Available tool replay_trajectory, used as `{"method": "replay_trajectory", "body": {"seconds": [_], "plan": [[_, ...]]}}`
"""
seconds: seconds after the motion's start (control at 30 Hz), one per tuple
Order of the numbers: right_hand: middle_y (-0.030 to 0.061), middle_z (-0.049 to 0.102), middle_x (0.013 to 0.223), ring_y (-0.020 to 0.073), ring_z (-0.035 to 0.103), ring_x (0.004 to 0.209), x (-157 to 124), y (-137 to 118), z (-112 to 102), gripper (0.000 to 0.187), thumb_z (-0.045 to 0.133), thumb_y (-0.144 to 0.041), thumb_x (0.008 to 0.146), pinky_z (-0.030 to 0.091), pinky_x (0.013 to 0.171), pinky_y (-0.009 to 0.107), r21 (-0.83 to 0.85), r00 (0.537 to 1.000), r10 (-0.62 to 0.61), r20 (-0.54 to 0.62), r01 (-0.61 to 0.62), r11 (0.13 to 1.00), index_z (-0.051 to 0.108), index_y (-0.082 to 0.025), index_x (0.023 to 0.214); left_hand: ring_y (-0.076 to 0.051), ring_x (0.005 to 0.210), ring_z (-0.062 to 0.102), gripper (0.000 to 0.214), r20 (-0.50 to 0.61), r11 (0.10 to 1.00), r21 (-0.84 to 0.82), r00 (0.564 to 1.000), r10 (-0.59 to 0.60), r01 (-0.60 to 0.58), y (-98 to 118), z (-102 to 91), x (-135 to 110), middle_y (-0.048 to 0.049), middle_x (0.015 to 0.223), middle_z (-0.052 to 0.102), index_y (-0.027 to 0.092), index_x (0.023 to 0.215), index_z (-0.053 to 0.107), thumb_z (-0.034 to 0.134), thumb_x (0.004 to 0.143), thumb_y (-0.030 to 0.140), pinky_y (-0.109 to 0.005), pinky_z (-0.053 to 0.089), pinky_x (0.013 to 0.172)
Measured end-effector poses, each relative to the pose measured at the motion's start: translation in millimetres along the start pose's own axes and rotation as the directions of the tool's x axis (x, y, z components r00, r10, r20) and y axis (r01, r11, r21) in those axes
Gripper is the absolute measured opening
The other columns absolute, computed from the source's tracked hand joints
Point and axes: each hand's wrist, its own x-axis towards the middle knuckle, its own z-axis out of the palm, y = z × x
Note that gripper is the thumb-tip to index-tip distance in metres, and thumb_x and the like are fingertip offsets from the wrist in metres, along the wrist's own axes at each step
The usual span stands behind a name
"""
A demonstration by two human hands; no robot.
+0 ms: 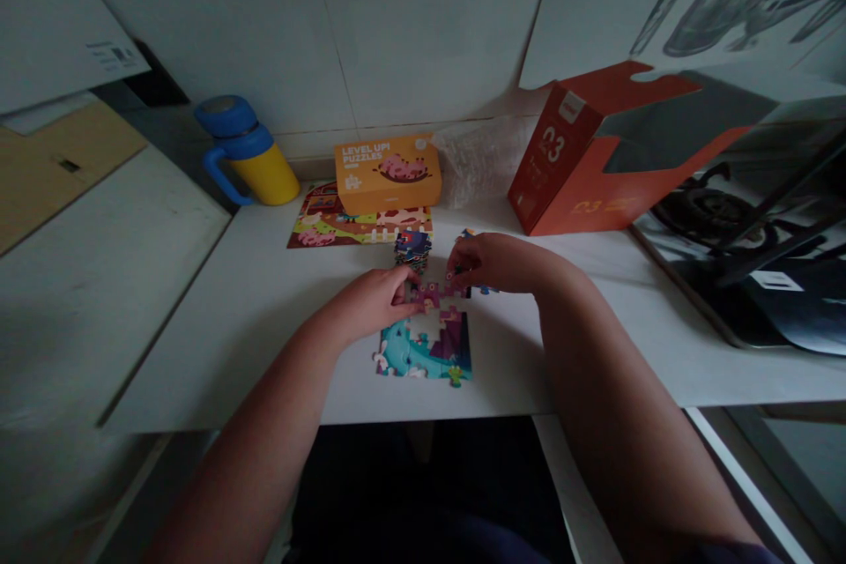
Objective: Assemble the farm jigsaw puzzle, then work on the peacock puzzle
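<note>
My left hand [375, 303] rests at the left side of purple puzzle pieces [431, 293], its thumb and a finger closed around their edge. To their right, my right hand [493, 263] has its fingers pinched on a small purple puzzle piece [456, 285], partly covered by the fingertips. Below both hands lies a joined puzzle section [413, 354] in teal and purple, with an uneven upper edge. A stack of puzzle pieces [413, 248] stands just beyond my left hand. More loose pieces [468, 233] show around my right hand, partly hidden by it.
Behind, an orange puzzle box [389, 176] stands on a farm picture sheet [317, 231]. A blue and yellow bottle [255, 159] is at left. Clear plastic wrap [486, 160] and an open red-orange box [568, 167] are at right, near a black appliance [786, 282].
</note>
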Motion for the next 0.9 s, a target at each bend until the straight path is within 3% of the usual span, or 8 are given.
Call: {"method": "replay_trajectory", "body": {"seconds": [0.17,0.5,0.7,0.9], "plan": [[0.0008,0.080,0.095,0.0160,0.070,0.081,-1.6,-6.6,1.2,0.016,0.074,-0.026,0.092,0.045,0.069,0.025,-0.035,0.996,-0.073,0.051,0.075,0.997,0.080,-0.024,0.107,-0.016,0.066,0.059,0.033,0.000,1.000,0.008,1.000,0.005,-0.005,-0.4,0.2,0.8,0.0037,0.076,0.063,0.021,0.119,0.064,0.075,0.094,0.039,-0.027,0.033,0.059],[0.0043,0.082,0.100,0.0213,0.073,0.091,4.8,-13.8,13.2,0.014,0.077,-0.026,0.091,0.049,0.075,0.027,-0.120,0.999,0.018,0.027,-0.014,0.993,0.080,-0.023,0.105,-0.017,0.066,0.059,0.034,0.006,1.000,-0.017,1.000,0.021,-0.021,-3.3,0.5,1.7,0.0034,0.076,0.064,0.021,0.121,0.065,0.076,0.093,0.037,-0.028,0.035,0.059],[0.0060,0.081,0.108,0.0217,0.073,0.096,8.4,-11.8,18.3,0.025,0.081,-0.025,0.086,0.049,0.077,0.027,-0.168,1.000,0.012,-0.016,-0.015,0.986,0.077,-0.021,0.110,-0.016,0.066,0.060,0.032,0.014,1.000,-0.013,1.000,0.008,-0.008,-2.2,-1.2,1.5,0.0037,0.075,0.064,0.021,0.119,0.065,0.076,0.092,0.032,-0.027,0.036,0.060],[0.0076,0.080,0.108,0.0224,0.072,0.095,8.1,-12.3,19.6,0.024,0.082,-0.029,0.087,0.047,0.076,0.029,-0.192,1.000,0.022,-0.020,-0.026,0.981,0.075,-0.021,0.108,-0.016,0.067,0.061,0.033,0.023,0.999,-0.038,1.000,0.015,-0.014,-3.2,-1.1,1.9,0.0036,0.076,0.065,0.021,0.121,0.066,0.077,0.092,0.035,-0.028,0.036,0.060]]}}
